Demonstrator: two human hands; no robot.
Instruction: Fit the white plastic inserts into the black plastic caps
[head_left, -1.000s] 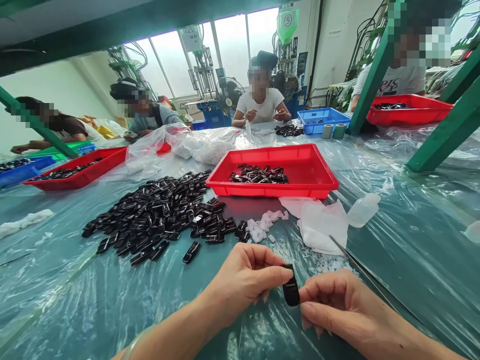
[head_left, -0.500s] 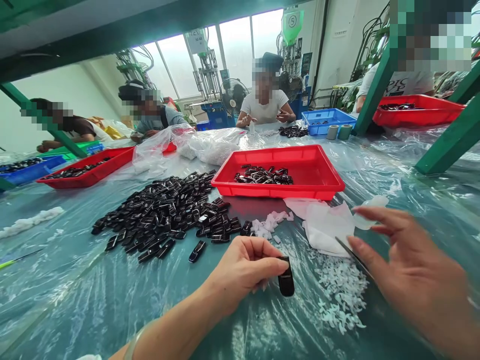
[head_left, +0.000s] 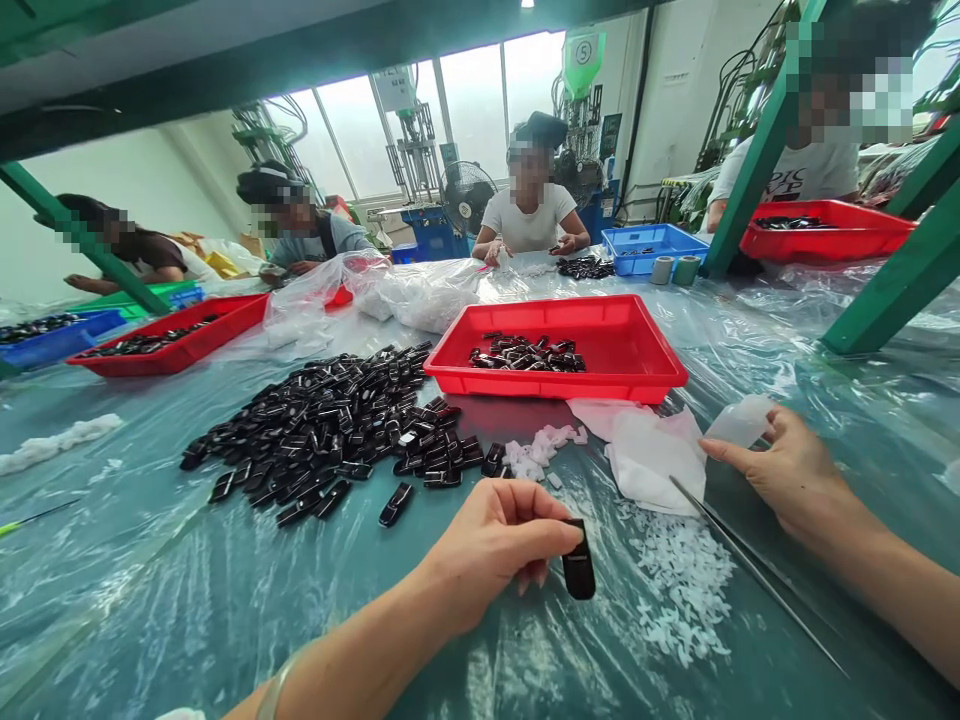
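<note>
Pinched between thumb and fingers of my left hand [head_left: 510, 540] is a glossy black piece [head_left: 579, 572], held above the plastic-covered table. My right hand [head_left: 787, 460] has its thumb and fingers around a translucent white piece [head_left: 739, 420]. Metal tweezers [head_left: 761, 575] lie on the table below that hand, their tip by a white cloth [head_left: 656, 460]. Small white scraps [head_left: 682, 590] are spread between my hands. A large pile of black pieces [head_left: 322, 430] lies to the left, with small whitish bits [head_left: 536, 450] at its right end.
A red tray [head_left: 555, 385] with black pieces stands ahead. Another red tray [head_left: 172, 350] is at the left, a blue tray [head_left: 652, 240] farther back. Green posts [head_left: 900, 270] rise at the right. Several people sit around the table.
My right hand has moved back and away from the tweezers, and its fingers have come around the white piece. My left hand holds the black piece nearly where it was.
</note>
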